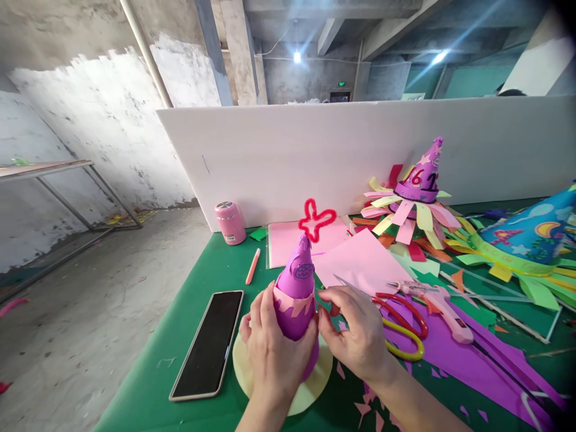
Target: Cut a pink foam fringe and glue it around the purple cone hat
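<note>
My left hand (274, 342) wraps around a purple paper cone hat (294, 315), which stands upright on a pale yellow paper disc (315, 387). A pink zigzag-edged paper band (291, 302) circles the cone, and a blue scale-like drawing marks its upper part. From its tip rises a red fuzzy wire shape (315, 221) with rounded loops. Close to the cone's right side is my right hand (355, 330), its fingers bent, with thumb and index finger slightly apart and nothing visible between them. Whether those fingertips touch the band is unclear.
Scissors (405, 327) and a pink glue gun (443, 306) lie right, over purple paper (486, 360). A phone (209, 345), a pen (252, 267) and a pink cup (230, 223) stand or lie left. Finished-looking hats (418, 186) and paper scraps occupy the right; a white board (288, 156) rises behind.
</note>
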`<state>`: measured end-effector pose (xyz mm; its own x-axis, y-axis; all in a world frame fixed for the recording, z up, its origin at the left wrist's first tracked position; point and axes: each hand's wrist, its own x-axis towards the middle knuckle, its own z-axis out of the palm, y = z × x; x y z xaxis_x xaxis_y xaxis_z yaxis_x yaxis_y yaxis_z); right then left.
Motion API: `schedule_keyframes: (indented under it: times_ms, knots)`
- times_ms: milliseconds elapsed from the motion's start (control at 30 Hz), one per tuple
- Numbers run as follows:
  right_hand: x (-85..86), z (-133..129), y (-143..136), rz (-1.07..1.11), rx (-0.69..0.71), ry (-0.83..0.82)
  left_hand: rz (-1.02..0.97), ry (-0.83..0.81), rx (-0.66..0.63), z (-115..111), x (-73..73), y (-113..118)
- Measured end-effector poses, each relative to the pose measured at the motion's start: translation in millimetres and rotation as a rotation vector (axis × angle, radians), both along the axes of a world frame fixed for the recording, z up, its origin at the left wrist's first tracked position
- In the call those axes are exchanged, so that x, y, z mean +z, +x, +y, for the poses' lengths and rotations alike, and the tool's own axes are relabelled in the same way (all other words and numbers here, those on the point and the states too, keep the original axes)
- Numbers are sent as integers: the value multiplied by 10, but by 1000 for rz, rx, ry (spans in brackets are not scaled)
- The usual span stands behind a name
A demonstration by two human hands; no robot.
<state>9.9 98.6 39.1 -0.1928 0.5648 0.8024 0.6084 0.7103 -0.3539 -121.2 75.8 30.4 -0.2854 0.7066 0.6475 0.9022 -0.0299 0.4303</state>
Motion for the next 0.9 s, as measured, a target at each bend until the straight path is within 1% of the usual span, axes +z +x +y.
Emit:
schedule_keyframes:
  times_ms: [167,333,567,767,900]
  knots:
    - [-36,6,-51,23,-11,30,-42,-41,-9,-3,9,-4]
    - [-38,5,-90,53,-39,44,-84,-39,-35,-5,3,-15]
    - [-49,8,-91,114,40,45,-183,-26,-93,-6,3,-34]
    - [-20,61,-67,219,140,-42,-381,-74,-184,-16,22,-27]
    - [5,92,-36,363,220,-227,-435,-99,-207,-17,8,-31]
